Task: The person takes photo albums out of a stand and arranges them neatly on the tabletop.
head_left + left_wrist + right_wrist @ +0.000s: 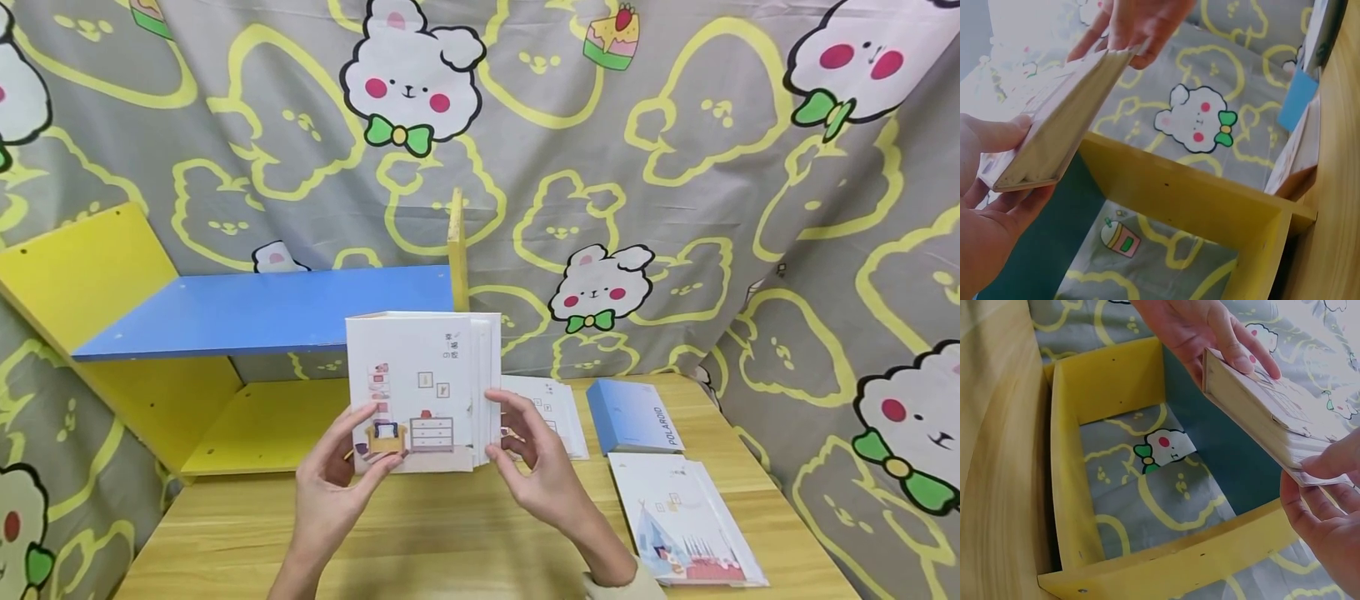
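Both hands hold up a thick white hardcover book [420,392], its cover printed with an armchair, a chest of drawers and picture frames. My left hand [337,479] grips its left edge between thumb and fingers. At the right edge, my right hand [536,458] pinches the cover and pages. In the right wrist view the book [1254,406] is tilted, its page block showing, with the right hand's thumb near one corner. The left wrist view shows the left thumb on the cover and fingers beneath the book [1066,119].
Behind the book stands a yellow and blue shelf [285,312] on the wooden table [450,542]. To the right are a blue POLAROID box [633,415], a white book with a tent picture [678,517] and another white book [551,408], partly hidden. A bunny-patterned curtain [525,142] hangs behind.
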Available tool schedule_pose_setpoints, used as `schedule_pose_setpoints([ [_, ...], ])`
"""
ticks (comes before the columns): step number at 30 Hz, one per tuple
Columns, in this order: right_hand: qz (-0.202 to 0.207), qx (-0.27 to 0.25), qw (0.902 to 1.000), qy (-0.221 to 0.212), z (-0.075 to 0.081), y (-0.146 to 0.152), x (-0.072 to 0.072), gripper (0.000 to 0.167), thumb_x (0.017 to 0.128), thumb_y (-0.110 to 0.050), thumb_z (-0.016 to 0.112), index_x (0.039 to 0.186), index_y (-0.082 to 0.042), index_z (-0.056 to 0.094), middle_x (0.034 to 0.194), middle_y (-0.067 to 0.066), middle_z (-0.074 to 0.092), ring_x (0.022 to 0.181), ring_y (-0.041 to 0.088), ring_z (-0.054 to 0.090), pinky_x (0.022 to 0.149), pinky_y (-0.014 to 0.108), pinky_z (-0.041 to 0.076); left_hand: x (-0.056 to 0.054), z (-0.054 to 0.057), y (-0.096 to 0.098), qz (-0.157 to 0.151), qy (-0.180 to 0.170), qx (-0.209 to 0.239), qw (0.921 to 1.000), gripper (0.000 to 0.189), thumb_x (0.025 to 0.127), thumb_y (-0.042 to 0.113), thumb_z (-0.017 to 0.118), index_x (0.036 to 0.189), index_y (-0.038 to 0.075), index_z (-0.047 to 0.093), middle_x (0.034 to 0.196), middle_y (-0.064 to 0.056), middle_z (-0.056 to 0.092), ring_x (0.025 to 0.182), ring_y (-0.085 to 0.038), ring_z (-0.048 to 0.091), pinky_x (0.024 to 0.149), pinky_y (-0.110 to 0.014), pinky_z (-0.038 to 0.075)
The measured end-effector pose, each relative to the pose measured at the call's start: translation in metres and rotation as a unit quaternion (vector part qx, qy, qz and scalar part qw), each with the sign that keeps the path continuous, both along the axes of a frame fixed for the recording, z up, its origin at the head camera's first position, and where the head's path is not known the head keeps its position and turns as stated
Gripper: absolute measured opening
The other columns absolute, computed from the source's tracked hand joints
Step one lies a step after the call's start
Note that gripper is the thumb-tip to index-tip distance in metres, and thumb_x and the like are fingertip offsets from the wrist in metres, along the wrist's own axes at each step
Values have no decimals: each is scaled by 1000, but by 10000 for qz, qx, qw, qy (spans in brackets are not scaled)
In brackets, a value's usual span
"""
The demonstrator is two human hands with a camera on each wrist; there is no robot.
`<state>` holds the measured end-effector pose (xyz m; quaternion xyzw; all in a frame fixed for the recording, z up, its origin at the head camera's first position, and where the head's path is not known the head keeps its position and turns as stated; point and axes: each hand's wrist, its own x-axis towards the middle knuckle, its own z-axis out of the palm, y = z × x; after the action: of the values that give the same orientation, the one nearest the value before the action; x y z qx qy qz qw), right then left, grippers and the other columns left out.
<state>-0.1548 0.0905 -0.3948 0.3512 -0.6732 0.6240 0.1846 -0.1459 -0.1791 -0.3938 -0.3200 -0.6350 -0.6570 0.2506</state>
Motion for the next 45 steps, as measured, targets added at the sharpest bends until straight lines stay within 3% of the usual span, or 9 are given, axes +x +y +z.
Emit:
schedule_pose_setpoints([
  [9, -58, 22, 9999, -130, -2, 10, 1, 69, 89, 21, 64, 149, -6, 44, 140, 17, 52, 110, 22, 63, 80, 31, 60, 0, -1, 8, 63, -441, -168, 9989, 72, 76, -29, 72, 142, -10, 51, 148, -23, 49, 113, -24, 68, 83, -37, 61],
  [23, -90, -14, 9985, -541, -8, 28, 6, 68, 89, 21, 64, 149, -6, 44, 139, 18, 52, 112, 19, 62, 85, 28, 59, -1, -8, 21, 2, -291, -465, 9985, 69, 80, -26, 72, 143, -7, 52, 144, -21, 54, 113, -22, 68, 84, -34, 62],
  [32, -27, -2, 9991, -426, -4, 37, 7, 69, 89, 23, 61, 150, -3, 43, 137, 21, 53, 115, 20, 62, 84, 26, 58, -3, -9, 26, -195, -9, -523, 9984, 64, 84, -27, 65, 143, -9, 50, 148, -24, 50, 116, -22, 67, 85, -36, 61],
  [45, -168, 82, 9989, -422, -1, 46, 11, 71, 88, 26, 60, 150, -4, 43, 139, 19, 52, 117, 21, 61, 88, 23, 57, -5, -10, 35, -263, -311, -431, 9982, 62, 85, -23, 67, 143, -6, 52, 149, -20, 50, 116, -23, 67, 85, -35, 62],
])
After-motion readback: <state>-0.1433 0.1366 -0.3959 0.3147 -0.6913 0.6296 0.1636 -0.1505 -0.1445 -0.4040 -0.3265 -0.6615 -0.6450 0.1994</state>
